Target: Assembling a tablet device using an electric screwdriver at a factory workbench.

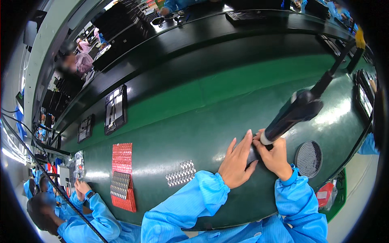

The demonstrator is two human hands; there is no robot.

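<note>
My left hand (238,165) rests on the green work table, fingers long and thumb apart, with a small dark flat piece (252,156) held between them. Right beside it, my right hand (276,158) is closed, thumb and forefinger pinched at the far side of that piece. What the pinch holds is too small and hidden to make out. A black electric screwdriver (292,115) hangs slanting over my right hand, its pale nose (264,139) close above the fingers. To the right of that hand stands a round dark dish (308,158) of small parts.
Left of my left arm lies a sheet of small metallic parts (180,173). Further left is a red bubble-wrap strip (122,156) with a parts sheet (120,185) on it. Black framed devices (116,109) lie at the far left. A co-worker in blue (93,214) sits at the left.
</note>
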